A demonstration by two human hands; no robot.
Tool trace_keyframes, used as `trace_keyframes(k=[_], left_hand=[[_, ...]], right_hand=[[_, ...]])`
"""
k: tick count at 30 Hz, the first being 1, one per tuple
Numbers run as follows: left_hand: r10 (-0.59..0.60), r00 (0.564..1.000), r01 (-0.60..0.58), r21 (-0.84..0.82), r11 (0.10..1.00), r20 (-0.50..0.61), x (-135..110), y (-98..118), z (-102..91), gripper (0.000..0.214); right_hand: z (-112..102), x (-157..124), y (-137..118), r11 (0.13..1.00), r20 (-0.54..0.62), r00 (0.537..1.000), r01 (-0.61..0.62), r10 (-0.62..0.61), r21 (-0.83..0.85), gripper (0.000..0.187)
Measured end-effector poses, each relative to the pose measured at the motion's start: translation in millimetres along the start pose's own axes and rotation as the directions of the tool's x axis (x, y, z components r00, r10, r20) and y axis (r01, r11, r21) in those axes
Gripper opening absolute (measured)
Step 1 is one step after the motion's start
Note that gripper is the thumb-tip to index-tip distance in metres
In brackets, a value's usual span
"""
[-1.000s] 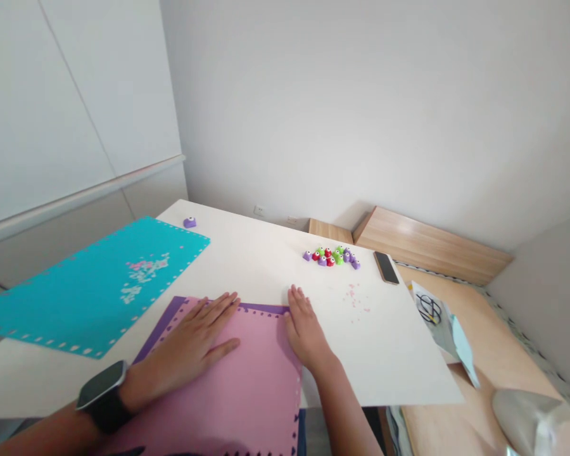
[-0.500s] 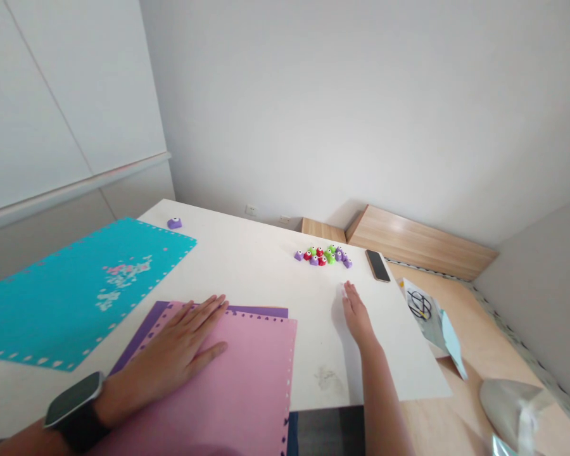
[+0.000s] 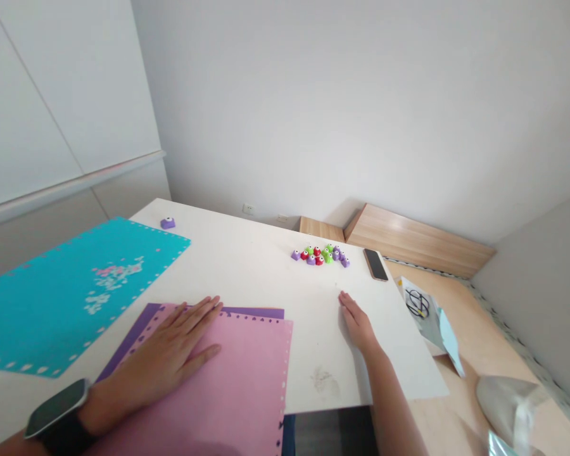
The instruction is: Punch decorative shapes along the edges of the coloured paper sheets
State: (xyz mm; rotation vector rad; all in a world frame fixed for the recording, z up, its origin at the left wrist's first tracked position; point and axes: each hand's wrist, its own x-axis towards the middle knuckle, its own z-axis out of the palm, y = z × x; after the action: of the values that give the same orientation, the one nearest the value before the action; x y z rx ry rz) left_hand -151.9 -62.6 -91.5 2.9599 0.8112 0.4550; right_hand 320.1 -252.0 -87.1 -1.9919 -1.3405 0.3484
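Observation:
My left hand (image 3: 171, 348) lies flat with fingers spread on a pink sheet (image 3: 247, 386), whose edges are punched with small shapes. Beneath it a purple sheet (image 3: 259, 312) sticks out at the top and left. My right hand (image 3: 358, 324) rests by its side on the white table (image 3: 247, 266), right of the sheets, fingers stretched out and nothing visible in them. Beyond it stands a cluster of small purple, red and green craft punches (image 3: 318, 256).
To the left lies a blue sheet (image 3: 42, 291) with punched edges and small pink and white paper bits (image 3: 111, 285). One purple punch (image 3: 168, 223) sits behind it. A phone (image 3: 375, 265) lies by the right edge, near a bag with a black cable (image 3: 417, 304) on a wooden surface.
My right hand has drawn slightly back toward me, away from the punches. A pale bit at its fingertips no longer shows there. My left hand stays on the pink sheet; the view has shifted slightly.

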Motion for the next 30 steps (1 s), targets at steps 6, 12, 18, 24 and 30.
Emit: trace_keyframes(k=[6, 12, 18, 24, 30], left_hand=[[0.008, 1.000, -0.008, 0.003, 1.000, -0.011, 0, 0, 1.5, 0.084], [0.007, 1.000, -0.007, 0.023, 1.000, 0.006, 2, 1, -3.1, 0.084], [0.003, 1.000, -0.003, 0.010, 1.000, 0.006, 1, 0, -2.8, 0.083], [-0.027, 0.999, 0.027, -0.023, 0.999, -0.016, 1, -3, 7.5, 0.084], [-0.042, 0.998, 0.040, -0.060, 0.997, -0.044, 8, -3, 13.9, 0.082]], right_hand=[[-30, -7, -5, 0.933, -0.031, 0.990, -0.116, 0.134, 0.340, 0.057], [-11, 71, -8, 0.928, -0.085, 0.991, -0.067, 0.105, 0.366, 0.055], [17, 35, -18, 0.943, -0.043, 0.998, -0.019, 0.035, 0.332, 0.046], [-5, -37, -26, 0.922, 0.057, 0.996, -0.079, 0.061, 0.379, 0.045], [-45, -35, -8, 0.827, -0.196, 0.941, -0.130, 0.277, 0.547, 0.052]])
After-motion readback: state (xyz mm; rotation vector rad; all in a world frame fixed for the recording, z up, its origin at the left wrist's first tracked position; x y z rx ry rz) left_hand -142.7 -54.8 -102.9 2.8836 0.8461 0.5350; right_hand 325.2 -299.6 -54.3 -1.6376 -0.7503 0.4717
